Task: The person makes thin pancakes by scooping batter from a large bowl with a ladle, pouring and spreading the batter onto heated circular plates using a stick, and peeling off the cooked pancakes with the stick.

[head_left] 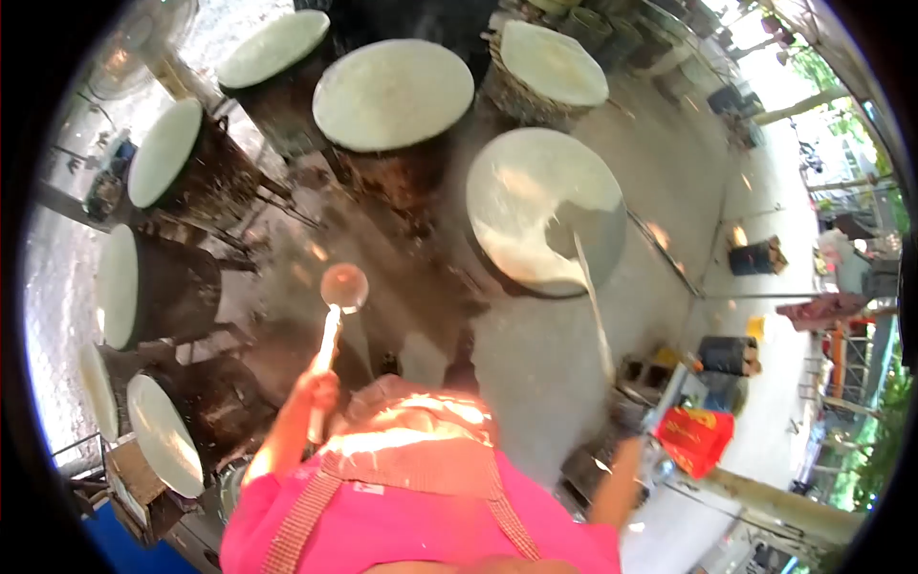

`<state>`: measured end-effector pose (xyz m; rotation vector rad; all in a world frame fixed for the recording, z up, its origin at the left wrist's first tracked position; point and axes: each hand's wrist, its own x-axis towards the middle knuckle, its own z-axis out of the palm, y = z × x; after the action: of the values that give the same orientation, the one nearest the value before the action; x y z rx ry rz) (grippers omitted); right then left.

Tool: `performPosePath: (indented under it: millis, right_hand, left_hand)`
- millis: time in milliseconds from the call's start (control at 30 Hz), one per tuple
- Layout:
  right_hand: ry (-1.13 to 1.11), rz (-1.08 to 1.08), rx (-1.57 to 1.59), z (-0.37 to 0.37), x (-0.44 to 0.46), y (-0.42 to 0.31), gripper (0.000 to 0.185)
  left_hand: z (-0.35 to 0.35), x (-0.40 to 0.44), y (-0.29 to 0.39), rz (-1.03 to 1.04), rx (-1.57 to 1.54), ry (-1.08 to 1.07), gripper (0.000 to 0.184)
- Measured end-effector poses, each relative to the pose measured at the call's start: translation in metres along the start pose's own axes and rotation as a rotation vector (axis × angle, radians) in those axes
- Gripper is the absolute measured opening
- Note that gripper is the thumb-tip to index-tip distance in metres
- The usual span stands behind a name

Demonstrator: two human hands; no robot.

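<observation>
My left hand (323, 388) is closed round the light handle of a ladle (344, 288), whose round bowl hangs over the grey floor in front of me. My right hand (626, 428) reaches out to the right, beside a red bag (695, 438) with yellow print; its fingers are blurred and partly hidden, so what they hold cannot be told. A large round pan (535, 196) with pale, wet-looking contents stands ahead, and a long stick (593, 306) leans out of it.
Several round pale-topped stoves stand in an arc, among them one at the front (392, 94), one at the back right (553, 63) and one at the left (118, 287). Dark buckets (755, 257) stand on the right. A pole (784, 497) crosses the lower right.
</observation>
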<state>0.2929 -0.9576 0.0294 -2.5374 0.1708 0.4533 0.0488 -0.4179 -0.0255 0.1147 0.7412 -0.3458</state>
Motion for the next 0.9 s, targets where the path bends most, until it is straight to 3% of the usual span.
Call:
performPosePath:
  millis: [67, 133, 167, 233, 300, 400, 500, 600, 700, 767, 800, 900]
  right_hand:
    - [0.202, -0.024, 0.143, 0.094, -0.030, -0.033, 0.026]
    - [0.329, -0.084, 0.207, 0.178, -0.033, -0.080, 0.028]
    - [0.374, -0.118, 0.193, 0.213, -0.030, -0.103, 0.028]
    - [0.394, -0.159, 0.067, 0.242, -0.025, -0.138, 0.030]
    - [0.334, -0.085, -0.202, 0.236, -0.023, -0.134, 0.031]
    - [0.182, 0.237, -0.091, 0.186, -0.054, -0.108, 0.031]
    - [0.375, -0.009, 0.145, 0.206, -0.043, -0.093, 0.031]
    - [0.403, -0.095, -0.165, 0.212, -0.034, -0.069, 0.026]
    - [0.436, -0.178, -0.417, 0.228, -0.022, -0.070, 0.024]
    - [0.290, 0.045, -0.198, 0.194, -0.015, -0.093, 0.030]
    - [0.109, 0.283, 0.087, 0.157, -0.022, -0.097, 0.038]
    - [0.508, 0.017, 0.041, 0.170, 0.006, -0.102, 0.030]
  left_hand:
    - [-0.002, -0.011, 0.011, 0.009, 0.069, 0.008, 0.019]
    - [0.001, -0.022, 0.016, 0.023, 0.143, 0.021, 0.041]
    - [0.001, -0.027, 0.016, 0.011, 0.062, 0.109, 0.043]
    - [0.014, -0.046, 0.013, 0.038, 0.172, 0.032, 0.045]
    - [0.028, -0.068, 0.007, 0.077, 0.239, -0.058, 0.048]
    - [0.033, -0.092, -0.002, 0.038, 0.111, -0.264, 0.053]
    - [0.032, -0.105, -0.008, 0.003, 0.120, -0.309, 0.055]
    - [0.047, -0.110, -0.018, 0.101, 0.319, -0.289, 0.054]
    - [0.067, -0.130, -0.040, 0.244, 0.265, -0.211, 0.053]
    - [0.064, -0.135, -0.048, 0.267, 0.206, -0.229, 0.052]
    - [0.059, -0.133, -0.050, 0.288, 0.225, -0.252, 0.051]
    - [0.052, -0.122, -0.055, 0.219, 0.079, -0.306, 0.050]
